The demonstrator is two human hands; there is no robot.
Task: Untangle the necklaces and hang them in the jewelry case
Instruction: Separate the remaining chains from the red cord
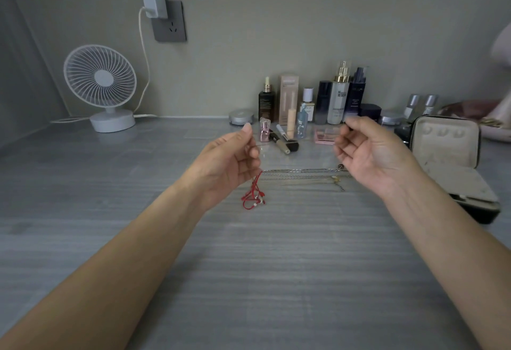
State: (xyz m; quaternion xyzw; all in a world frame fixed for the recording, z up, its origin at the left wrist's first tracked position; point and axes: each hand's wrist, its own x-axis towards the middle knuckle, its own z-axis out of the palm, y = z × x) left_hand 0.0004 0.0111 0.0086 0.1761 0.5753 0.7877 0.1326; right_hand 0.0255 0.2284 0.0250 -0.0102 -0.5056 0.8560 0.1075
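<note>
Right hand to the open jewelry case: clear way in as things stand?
Probably yes. The jewelry case lies open just right of the right hand, with nothing standing between them; the bottles sit farther back. Whether that hand holds anything is unclear.

White fan point(101, 77), cosmetic bottles point(338, 100), perhaps pink pouch point(470, 107)

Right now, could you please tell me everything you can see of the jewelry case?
The jewelry case lies open on the grey table, just right of the right hand, apparently not touching it. Its shell looks dark with a zip edge. The lining is cream and soft-looking. The lid stands upright, showing three round snaps near the top. No necklace hangs there.
</note>
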